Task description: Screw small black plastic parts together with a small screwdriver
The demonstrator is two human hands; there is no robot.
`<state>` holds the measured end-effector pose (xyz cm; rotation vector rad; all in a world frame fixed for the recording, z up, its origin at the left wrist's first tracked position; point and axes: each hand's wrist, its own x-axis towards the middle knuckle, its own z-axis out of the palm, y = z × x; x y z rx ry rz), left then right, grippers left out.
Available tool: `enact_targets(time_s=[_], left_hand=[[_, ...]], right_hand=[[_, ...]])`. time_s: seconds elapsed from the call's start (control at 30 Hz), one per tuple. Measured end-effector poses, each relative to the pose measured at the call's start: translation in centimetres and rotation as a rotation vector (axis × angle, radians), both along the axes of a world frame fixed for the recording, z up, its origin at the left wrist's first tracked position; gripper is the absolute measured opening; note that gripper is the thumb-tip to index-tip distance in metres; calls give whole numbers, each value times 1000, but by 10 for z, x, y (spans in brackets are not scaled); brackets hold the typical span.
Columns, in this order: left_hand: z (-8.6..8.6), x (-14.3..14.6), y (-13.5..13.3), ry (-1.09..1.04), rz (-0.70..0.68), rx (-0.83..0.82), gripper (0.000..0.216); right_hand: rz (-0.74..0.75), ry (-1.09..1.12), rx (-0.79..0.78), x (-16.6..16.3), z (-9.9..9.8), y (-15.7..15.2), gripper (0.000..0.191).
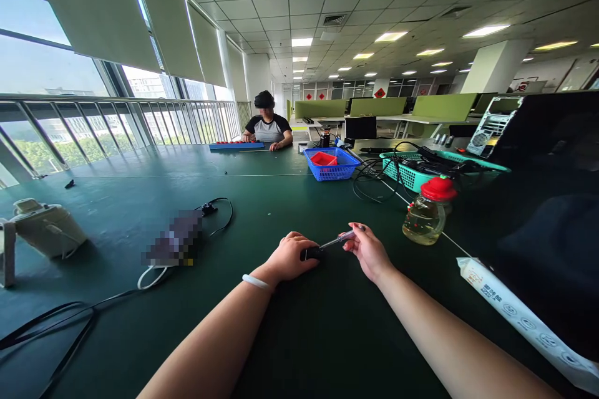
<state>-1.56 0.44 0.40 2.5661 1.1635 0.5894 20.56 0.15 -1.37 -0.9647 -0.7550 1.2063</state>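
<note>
My left hand (292, 255) rests on the dark green table, its fingers curled around a small black object (311, 254). A white band circles that wrist. Much of the black piece is hidden under the palm and fingers, and its kind does not show clearly. Between the fingers and thumb of my right hand (367, 250) is a screwdriver (337, 240) with a clear handle. Its thin metal shaft slants down to the left, and the tip meets or nearly meets the black object.
To the right stand a red-lidded bottle (425, 218) and a long white packet (524, 318). Ahead are a blue basket (334, 169) and a teal basket (407, 176) with cables. A beige container (49, 229) sits left. Across the table sits a person (268, 129).
</note>
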Motion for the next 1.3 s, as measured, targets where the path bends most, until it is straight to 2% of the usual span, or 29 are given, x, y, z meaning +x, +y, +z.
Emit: enact_targets(time_s=[0.33,0.67,0.87,1.17,1.3], left_hand=[[-3,-1,2,-4,-19,-5,36],[-4,-1,4,2,-14,-10,36],[-4,-2,5,3,-10,-24,37],[-2,-2,5,8,-31,-26,36],[-1,-2,5,-5,-59,-22,34]], right_hand=[[-32,25,-16,4,-5,4,31],[-128,73,6,4,-4,4,34],[-127,-31,187,3,3,-1,43],[-68,-337,502,-4,20,-16,34],[-79,-352,496,-4,17,-11,34]])
